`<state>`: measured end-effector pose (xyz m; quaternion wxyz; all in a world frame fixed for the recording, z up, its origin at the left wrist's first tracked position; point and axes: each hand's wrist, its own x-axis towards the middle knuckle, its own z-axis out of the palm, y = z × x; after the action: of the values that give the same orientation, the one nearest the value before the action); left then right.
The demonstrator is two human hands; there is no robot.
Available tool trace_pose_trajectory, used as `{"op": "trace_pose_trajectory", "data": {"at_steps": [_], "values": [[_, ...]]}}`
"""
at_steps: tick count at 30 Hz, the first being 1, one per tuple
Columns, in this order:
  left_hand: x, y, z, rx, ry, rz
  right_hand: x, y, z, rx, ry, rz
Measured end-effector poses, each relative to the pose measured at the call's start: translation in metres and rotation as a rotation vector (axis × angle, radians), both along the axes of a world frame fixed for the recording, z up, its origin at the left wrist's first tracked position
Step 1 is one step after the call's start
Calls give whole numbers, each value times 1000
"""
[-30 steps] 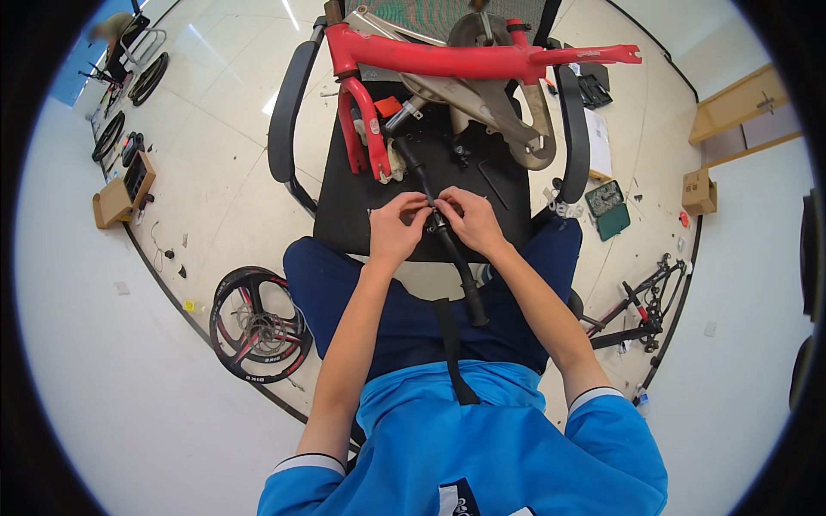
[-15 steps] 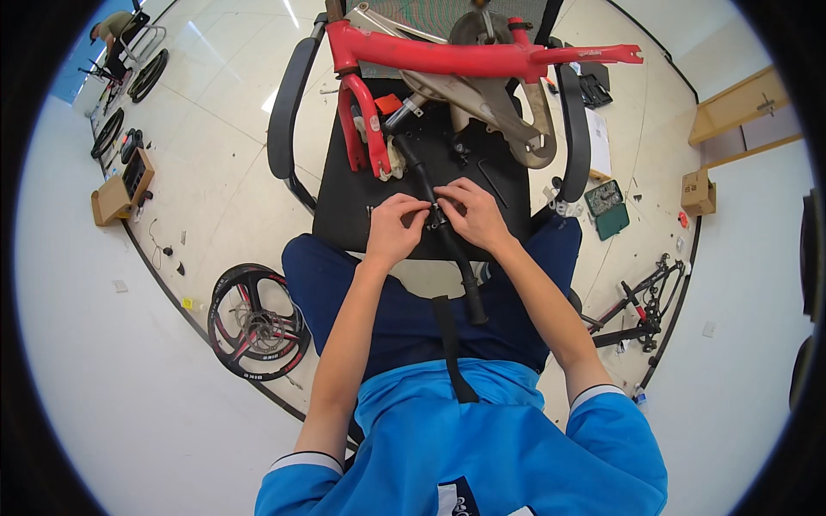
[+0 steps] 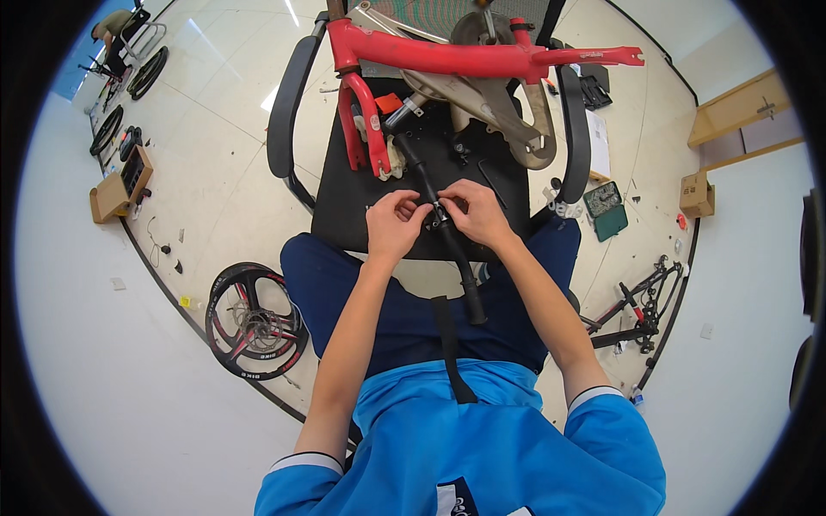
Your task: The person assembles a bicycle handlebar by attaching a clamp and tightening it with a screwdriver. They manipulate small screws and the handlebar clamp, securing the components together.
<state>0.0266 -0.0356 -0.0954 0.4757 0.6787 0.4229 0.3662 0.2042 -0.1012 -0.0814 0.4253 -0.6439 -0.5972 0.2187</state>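
A black bicycle handlebar (image 3: 456, 258) lies from the chair seat across its front edge to between my knees. Around its middle is a small silver and black clamp (image 3: 440, 211). My left hand (image 3: 396, 227) is closed in a pinch at the clamp's left side. From the right, my right hand (image 3: 476, 217) pinches at the same clamp, thumb and forefinger together. Whatever tiny part the fingertips hold is too small to name. To the right of my right hand, a black hex key (image 3: 492, 184) rests on the seat.
A red bicycle frame (image 3: 430, 53) with its fork lies across the black office chair (image 3: 337, 203), over a silver-grey frame part (image 3: 473, 99). On the floor are wheels (image 3: 256, 322), a dark frame (image 3: 641, 314), a green case (image 3: 609, 219) and cardboard boxes (image 3: 698, 193). A person (image 3: 112, 34) works far left.
Both hands stay at the clamp. The fingers have shifted slightly, with the left fingers curling back a little and the right fingers drawing in. The handlebar has hardly moved.
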Motion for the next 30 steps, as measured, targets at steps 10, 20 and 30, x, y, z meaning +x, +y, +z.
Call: {"op": "trace_pose_trajectory", "data": {"at_steps": [10,20,30], "values": [[-8,3,8,160,51,-145,-7,-3,3,-54,2,-2],[-4,1,4,108,73,-82,-7,-2,5,-60,109,-1],[-5,0,3,131,72,-92,0,-4,-5,-85,113,-7]]}}
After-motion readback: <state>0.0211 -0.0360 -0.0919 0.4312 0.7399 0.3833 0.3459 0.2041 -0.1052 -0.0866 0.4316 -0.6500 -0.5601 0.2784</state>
